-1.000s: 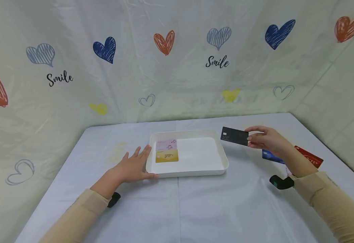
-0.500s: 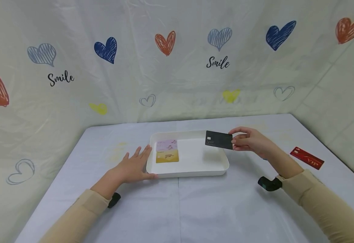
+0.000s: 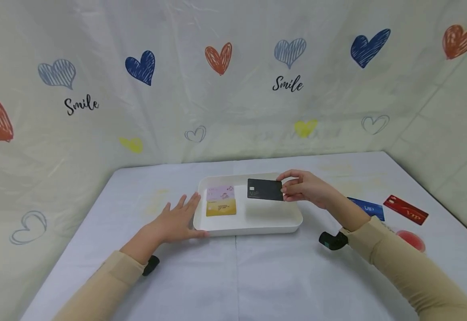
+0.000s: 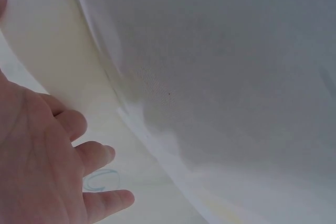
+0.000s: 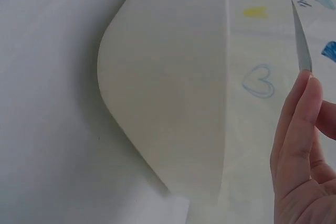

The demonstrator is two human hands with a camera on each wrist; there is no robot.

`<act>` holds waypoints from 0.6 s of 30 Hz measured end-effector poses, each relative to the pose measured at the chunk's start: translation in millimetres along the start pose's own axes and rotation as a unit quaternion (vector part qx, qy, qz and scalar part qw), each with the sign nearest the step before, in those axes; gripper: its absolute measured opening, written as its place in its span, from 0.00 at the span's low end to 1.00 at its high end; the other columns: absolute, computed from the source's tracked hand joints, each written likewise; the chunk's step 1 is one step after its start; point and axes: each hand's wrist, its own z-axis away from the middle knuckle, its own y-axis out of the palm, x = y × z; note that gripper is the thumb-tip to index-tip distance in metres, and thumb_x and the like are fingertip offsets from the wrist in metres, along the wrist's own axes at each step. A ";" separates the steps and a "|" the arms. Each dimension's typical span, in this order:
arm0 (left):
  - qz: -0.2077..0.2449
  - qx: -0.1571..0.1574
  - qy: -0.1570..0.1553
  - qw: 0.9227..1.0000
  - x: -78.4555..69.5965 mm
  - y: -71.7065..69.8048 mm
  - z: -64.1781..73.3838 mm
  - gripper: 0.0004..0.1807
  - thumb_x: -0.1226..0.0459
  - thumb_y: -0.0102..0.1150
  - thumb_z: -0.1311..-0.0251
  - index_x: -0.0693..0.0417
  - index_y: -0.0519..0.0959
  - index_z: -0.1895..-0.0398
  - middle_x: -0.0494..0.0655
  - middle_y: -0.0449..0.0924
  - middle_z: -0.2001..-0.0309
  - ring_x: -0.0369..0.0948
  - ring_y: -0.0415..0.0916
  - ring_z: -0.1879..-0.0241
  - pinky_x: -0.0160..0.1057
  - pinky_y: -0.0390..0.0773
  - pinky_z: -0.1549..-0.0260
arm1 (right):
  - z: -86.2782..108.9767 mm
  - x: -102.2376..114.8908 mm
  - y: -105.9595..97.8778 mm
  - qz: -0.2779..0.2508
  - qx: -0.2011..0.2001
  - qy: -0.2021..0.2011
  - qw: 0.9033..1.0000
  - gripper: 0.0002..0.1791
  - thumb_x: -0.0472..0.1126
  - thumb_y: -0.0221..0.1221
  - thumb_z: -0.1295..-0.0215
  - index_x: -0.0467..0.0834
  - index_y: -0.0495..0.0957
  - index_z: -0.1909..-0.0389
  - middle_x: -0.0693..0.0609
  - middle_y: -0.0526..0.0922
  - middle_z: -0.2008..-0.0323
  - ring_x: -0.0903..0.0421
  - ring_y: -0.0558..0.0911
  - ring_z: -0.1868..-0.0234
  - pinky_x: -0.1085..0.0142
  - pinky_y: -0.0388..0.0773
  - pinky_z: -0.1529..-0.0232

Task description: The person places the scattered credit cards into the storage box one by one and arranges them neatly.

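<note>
One black card (image 3: 264, 190), marked VIP, with a pale chip: held flat face toward the head camera above the middle and right of a white tray (image 3: 249, 231), its shadow on the tray floor; the right-wrist view shows it nearly edge-on. One right hand (image 3: 309, 189): grip closed on the card's right end, thumb and fingers pinching it. One left hand (image 3: 175, 223): fingers spread, grip relaxed and holding nothing, placed at the tray's left end, fingertips by the left rim, thumb along the near left corner. One lilac card (image 3: 219, 192) and one gold card (image 3: 221, 207): lying in the tray's left part, lilac on the far side, gold on the near, long edges meeting or overlapping, which cannot be told. One blue card (image 3: 367, 208), marked VIP, partly behind the right forearm, and one red card (image 3: 406, 209), likewise marked, slanting to its right: both on the white-covered tabletop (image 3: 257, 276), right of the tray. One round red item (image 3: 411, 240), partly hidden by the right sleeve (image 3: 410, 267). One pale backdrop (image 3: 249, 147), printed with hearts and "Smile".
</note>
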 end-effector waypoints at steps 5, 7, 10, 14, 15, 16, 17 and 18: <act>-0.003 -0.003 -0.001 1.000 0.2 0.8 -1.5 0.68 0.28 0.60 0.44 0.59 0.40 0.17 0.53 0.41 0.17 0.58 0.37 0.20 0.72 0.40 0.30 | -9.7 -3.7 13.8 -0.011 0.023 -0.004 1.000 0.22 0.28 0.58 0.29 0.29 0.66 0.37 0.48 0.81 0.64 0.57 0.84 0.67 0.63 0.85 0.56; -0.007 -0.005 -0.001 1.000 0.3 1.2 -1.9 0.68 0.27 0.60 0.44 0.59 0.41 0.17 0.54 0.42 0.17 0.58 0.37 0.20 0.73 0.41 0.30 | -14.5 -5.0 19.3 -0.013 0.031 -0.004 0.999 0.21 0.28 0.57 0.29 0.29 0.66 0.38 0.48 0.81 0.65 0.56 0.85 0.67 0.62 0.85 0.55; -0.010 -0.005 -0.002 1.000 -0.4 0.8 -2.0 0.67 0.28 0.60 0.44 0.59 0.41 0.17 0.54 0.42 0.17 0.58 0.38 0.20 0.73 0.42 0.30 | -21.4 -7.2 27.0 -0.012 0.039 0.002 0.999 0.20 0.28 0.57 0.28 0.30 0.67 0.38 0.47 0.82 0.65 0.56 0.85 0.68 0.62 0.85 0.56; -0.010 -0.004 -0.001 1.000 -1.6 -0.3 -1.5 0.67 0.29 0.61 0.44 0.60 0.42 0.17 0.55 0.43 0.18 0.59 0.38 0.20 0.73 0.42 0.30 | -28.0 -10.8 36.8 -0.010 0.044 0.014 0.999 0.19 0.28 0.56 0.28 0.30 0.68 0.39 0.46 0.83 0.66 0.56 0.85 0.69 0.61 0.86 0.56; -0.010 -0.004 -0.001 1.000 -1.8 -0.6 -1.3 0.67 0.29 0.61 0.44 0.60 0.42 0.17 0.55 0.43 0.18 0.59 0.38 0.20 0.73 0.42 0.30 | -29.0 -11.5 39.3 -0.011 0.044 0.016 0.999 0.19 0.28 0.56 0.28 0.30 0.68 0.39 0.46 0.83 0.66 0.56 0.85 0.70 0.61 0.86 0.56; -0.010 -0.003 -0.001 1.000 -2.1 -0.9 -1.0 0.67 0.29 0.61 0.43 0.60 0.42 0.17 0.55 0.43 0.18 0.59 0.38 0.20 0.73 0.42 0.30 | -29.9 -12.2 41.8 -0.011 0.044 0.017 0.999 0.19 0.28 0.57 0.29 0.30 0.68 0.40 0.46 0.83 0.67 0.56 0.85 0.70 0.61 0.86 0.56; -0.011 -0.004 0.000 1.000 -2.1 -1.1 -0.8 0.67 0.29 0.61 0.43 0.60 0.42 0.17 0.55 0.43 0.18 0.59 0.38 0.20 0.73 0.42 0.30 | -30.4 -12.5 44.5 -0.012 0.043 0.017 0.999 0.19 0.28 0.57 0.29 0.30 0.68 0.40 0.46 0.83 0.67 0.56 0.85 0.70 0.61 0.86 0.56; -0.012 -0.004 0.000 1.000 -2.1 -1.5 -0.6 0.66 0.29 0.61 0.43 0.60 0.42 0.17 0.55 0.43 0.18 0.59 0.38 0.20 0.72 0.42 0.30 | -30.9 -12.8 47.1 -0.014 0.041 0.017 0.999 0.19 0.28 0.57 0.29 0.30 0.69 0.40 0.46 0.83 0.67 0.57 0.85 0.71 0.61 0.86 0.57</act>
